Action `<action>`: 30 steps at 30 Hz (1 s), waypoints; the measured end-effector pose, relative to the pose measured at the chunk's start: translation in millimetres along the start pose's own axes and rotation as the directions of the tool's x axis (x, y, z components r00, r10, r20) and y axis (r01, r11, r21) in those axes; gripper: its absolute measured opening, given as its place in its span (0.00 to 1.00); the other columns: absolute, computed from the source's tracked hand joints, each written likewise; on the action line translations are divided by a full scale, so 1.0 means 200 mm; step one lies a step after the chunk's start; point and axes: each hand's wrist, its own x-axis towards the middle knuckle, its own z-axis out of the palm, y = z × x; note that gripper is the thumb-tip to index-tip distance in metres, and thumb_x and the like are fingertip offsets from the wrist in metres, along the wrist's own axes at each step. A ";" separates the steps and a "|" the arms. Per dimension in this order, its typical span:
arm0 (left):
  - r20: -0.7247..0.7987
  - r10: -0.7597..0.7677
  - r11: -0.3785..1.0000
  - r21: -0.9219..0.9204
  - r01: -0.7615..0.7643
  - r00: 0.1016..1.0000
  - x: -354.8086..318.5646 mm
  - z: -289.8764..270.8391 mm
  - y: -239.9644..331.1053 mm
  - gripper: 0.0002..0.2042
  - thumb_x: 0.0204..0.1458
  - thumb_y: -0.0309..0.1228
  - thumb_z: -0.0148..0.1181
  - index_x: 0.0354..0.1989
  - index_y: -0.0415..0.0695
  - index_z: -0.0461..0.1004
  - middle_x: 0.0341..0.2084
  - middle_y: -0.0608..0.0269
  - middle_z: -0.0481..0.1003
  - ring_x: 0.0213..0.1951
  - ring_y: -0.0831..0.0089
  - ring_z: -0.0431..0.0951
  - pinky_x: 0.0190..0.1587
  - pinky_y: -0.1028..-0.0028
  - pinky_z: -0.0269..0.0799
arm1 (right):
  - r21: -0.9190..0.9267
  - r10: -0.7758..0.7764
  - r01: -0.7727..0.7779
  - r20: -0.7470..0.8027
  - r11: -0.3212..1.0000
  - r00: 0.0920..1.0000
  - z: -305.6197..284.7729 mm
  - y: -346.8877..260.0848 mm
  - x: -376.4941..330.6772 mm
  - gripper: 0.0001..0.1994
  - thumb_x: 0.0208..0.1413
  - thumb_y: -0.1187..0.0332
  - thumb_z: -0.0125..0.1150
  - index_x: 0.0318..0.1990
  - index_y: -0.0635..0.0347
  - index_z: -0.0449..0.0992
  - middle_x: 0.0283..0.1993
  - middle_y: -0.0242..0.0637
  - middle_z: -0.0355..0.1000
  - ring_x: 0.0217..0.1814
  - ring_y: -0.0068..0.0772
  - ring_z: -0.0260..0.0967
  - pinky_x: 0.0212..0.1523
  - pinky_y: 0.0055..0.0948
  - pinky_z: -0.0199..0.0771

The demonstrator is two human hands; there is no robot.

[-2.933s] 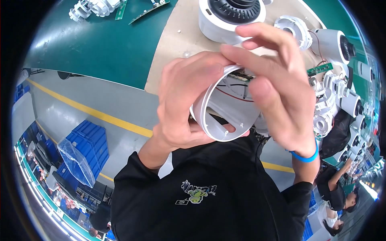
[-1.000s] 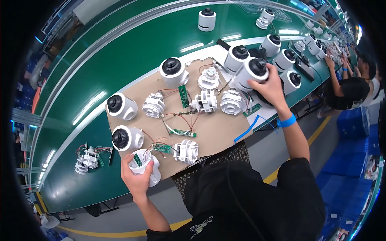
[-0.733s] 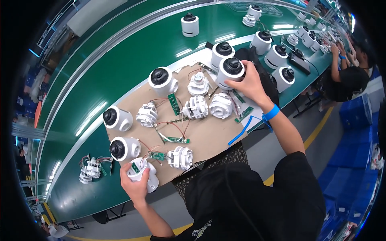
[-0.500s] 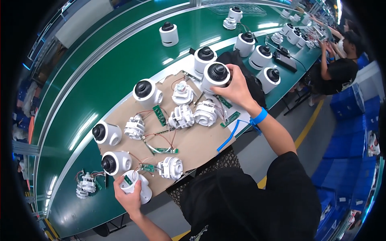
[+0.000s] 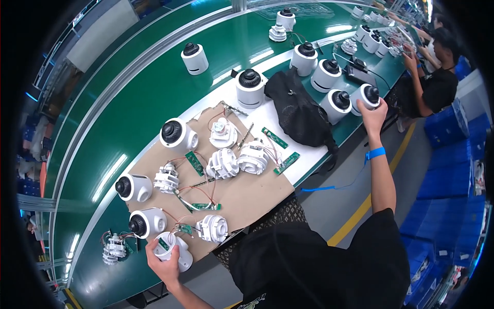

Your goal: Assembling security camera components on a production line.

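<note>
In my right hand (image 5: 374, 114), at the bench's right edge, is a white security camera (image 5: 358, 103) with a black ribbed top; it stands close beside another white camera (image 5: 337, 109). My left hand (image 5: 165, 265) grips an open white camera housing (image 5: 183, 256) at the near end of the brown cardboard (image 5: 257, 201), a circuit board visible inside its round mouth. Just above it lies a camera on its side (image 5: 153, 221). To its right a white inner module (image 5: 212, 228) is wired to a small green board. Several more modules, green boards and cameras lie on the cardboard.
A black bag (image 5: 298, 105) lies on the white sheet between the cardboard and the right-hand cameras. More cameras stand along the green bench (image 5: 123, 113). A blue cord (image 5: 329, 188) trails from my right wristband. Co-workers (image 5: 435, 87) sit at the far right, near blue bins (image 5: 442, 180).
My right hand has carried the camera rightward from beside the cardboard, past the black bag, to the bench's right edge. My left hand keeps the open housing nearly in place.
</note>
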 end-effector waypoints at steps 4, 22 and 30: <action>0.050 0.037 0.998 0.050 -0.040 0.998 0.00 0.00 0.04 0.25 0.28 0.30 0.70 0.38 0.36 0.67 0.36 0.49 0.71 0.39 0.58 0.72 0.45 0.66 0.66 | 0.158 0.056 -0.072 0.106 0.985 0.993 0.21 0.10 0.02 0.38 0.32 0.56 0.75 0.49 0.72 0.63 0.48 0.49 0.63 0.49 0.39 0.64 0.50 0.32 0.65; 0.205 0.114 0.969 0.195 -0.155 0.972 0.12 -0.01 0.16 0.30 0.25 0.38 0.74 0.37 0.34 0.67 0.39 0.43 0.69 0.40 0.48 0.72 0.41 0.63 0.69 | 0.618 -0.621 0.226 0.556 0.753 0.553 0.89 -1.90 -0.22 0.40 0.35 0.54 0.69 0.52 0.73 0.61 0.50 0.57 0.65 0.52 0.47 0.66 0.49 0.33 0.69; 0.229 0.089 0.970 0.200 -0.136 0.969 0.09 0.01 0.14 0.31 0.23 0.36 0.74 0.37 0.35 0.66 0.40 0.44 0.69 0.40 0.48 0.71 0.41 0.62 0.69 | 0.529 -0.427 -0.037 0.723 0.848 0.543 1.64 -2.12 -0.52 0.51 0.22 0.53 0.77 0.53 0.69 0.51 0.50 0.57 0.63 0.55 0.54 0.62 0.54 0.38 0.66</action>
